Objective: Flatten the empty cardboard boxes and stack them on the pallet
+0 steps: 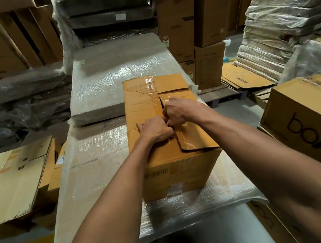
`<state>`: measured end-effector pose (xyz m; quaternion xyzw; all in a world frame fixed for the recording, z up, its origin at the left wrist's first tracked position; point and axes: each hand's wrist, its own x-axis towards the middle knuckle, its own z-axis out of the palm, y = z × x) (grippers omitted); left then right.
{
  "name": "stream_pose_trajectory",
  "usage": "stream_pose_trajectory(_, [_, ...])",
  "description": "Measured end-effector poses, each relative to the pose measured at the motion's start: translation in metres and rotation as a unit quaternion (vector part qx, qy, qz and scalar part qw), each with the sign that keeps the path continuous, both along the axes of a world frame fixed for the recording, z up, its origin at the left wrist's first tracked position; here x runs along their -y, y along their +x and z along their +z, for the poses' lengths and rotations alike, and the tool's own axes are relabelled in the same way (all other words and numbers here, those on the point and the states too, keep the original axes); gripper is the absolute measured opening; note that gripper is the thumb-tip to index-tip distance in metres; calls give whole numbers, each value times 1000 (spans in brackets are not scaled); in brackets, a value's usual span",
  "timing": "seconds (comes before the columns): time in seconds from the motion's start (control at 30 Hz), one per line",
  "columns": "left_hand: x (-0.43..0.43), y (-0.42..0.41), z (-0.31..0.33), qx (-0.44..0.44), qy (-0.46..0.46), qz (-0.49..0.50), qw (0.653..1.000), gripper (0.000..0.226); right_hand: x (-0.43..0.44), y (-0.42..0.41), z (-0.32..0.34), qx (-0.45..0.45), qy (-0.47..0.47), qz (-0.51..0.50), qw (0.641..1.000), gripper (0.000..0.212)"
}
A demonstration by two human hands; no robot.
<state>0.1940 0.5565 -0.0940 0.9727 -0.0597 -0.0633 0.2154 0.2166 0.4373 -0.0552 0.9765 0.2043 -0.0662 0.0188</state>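
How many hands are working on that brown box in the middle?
2. The left hand grips the top seam of the cardboard box on the near side; the right hand grips it just beyond.

"boAt" is printed on the brown carton (306, 122) at right.

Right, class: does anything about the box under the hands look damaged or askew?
Yes. The box has a jagged crease across its far left top, the tape along the seam is wrinkled and torn, and the near right flap sits lifted.
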Motion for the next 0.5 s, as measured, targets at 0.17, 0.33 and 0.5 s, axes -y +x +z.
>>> stream_pose_trajectory(0.17, [-11, -7, 17, -4, -69, 23, 997, 28, 14, 4, 22, -20, 42, 12, 999, 30])
stream_pose_trajectory(0.33, [-11, -59, 53, 156, -52, -6, 986, 39, 35, 20, 39, -69, 162, -38, 984, 30])
stream_pose_trajectory(0.5, [7, -141, 66, 280, 111, -146, 942, 29, 27, 17, 42, -45, 103, -17, 994, 30])
